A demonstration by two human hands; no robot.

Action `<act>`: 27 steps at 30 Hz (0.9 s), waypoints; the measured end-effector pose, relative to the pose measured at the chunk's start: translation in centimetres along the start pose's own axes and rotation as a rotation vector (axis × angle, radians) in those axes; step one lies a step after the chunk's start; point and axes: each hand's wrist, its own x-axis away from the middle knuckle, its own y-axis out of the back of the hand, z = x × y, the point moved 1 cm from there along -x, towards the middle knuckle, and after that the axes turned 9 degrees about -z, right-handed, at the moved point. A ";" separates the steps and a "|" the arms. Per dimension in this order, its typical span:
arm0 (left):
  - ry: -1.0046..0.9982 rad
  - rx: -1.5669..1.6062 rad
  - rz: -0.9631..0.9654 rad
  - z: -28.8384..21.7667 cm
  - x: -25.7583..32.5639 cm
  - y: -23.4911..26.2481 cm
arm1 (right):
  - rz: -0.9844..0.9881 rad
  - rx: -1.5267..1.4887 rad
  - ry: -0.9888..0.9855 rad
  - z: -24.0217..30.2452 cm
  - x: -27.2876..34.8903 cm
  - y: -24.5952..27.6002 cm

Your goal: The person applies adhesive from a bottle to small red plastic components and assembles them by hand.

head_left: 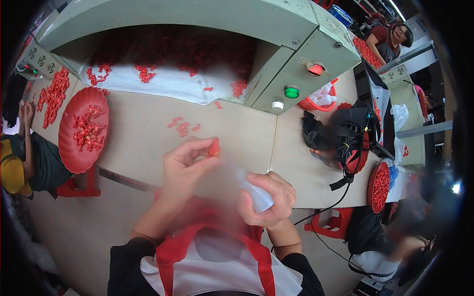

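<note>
My left hand (185,163) pinches a small red plastic piece (214,147) between thumb and fingertips, just above the table's front edge. To its right, my right hand (270,200) is wrapped round a whitish translucent small bottle (257,195), its narrow end toward the left hand. A hazy smear between the hands blurs the bottle's tip. Beyond my left hand, several small red pieces (183,129) lie loose on the table (237,133). Their exact kind is too small to make out.
A pale green machine (296,64) with buttons stands across the back, red pieces on the white sheet (148,91) in its opening. A red scalloped tray (66,133) is at left. At right are a red basket (308,104), a black bag (350,128) and a cable. Other people sit nearby.
</note>
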 end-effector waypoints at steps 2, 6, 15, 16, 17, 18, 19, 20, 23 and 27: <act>0.005 0.001 -0.002 0.0 -0.1 0.0 | 0.062 0.005 0.138 -0.4 -0.1 0.0; 0.005 -0.005 -0.007 0.1 -0.1 0.0 | 0.065 0.008 0.122 -0.2 -0.1 0.0; 0.043 0.004 -0.016 0.0 -0.1 0.0 | 0.082 -0.015 0.101 -0.1 -0.1 0.0; 0.044 0.002 -0.016 0.1 -0.1 0.0 | 0.082 -0.017 0.105 -0.1 -0.1 0.0; 0.044 0.002 -0.016 0.0 -0.1 0.0 | 0.082 -0.019 0.109 -0.2 -0.1 0.0; 0.051 -0.001 -0.018 0.0 -0.1 0.0 | 0.082 -0.019 0.108 -0.2 -0.2 0.0; 0.057 -0.004 -0.020 0.0 -0.1 0.0 | 0.083 -0.016 0.108 -0.2 -0.2 -0.1; 0.058 -0.004 -0.019 -0.1 -0.1 0.0 | 0.084 -0.014 0.107 -0.2 -0.2 -0.1; 0.060 -0.005 -0.013 -0.1 -0.2 -0.1 | 0.077 -0.014 0.111 -0.3 -0.2 -0.1; 0.054 -0.003 -0.003 0.0 -0.2 0.0 | 0.069 -0.019 0.114 -0.4 -0.3 -0.2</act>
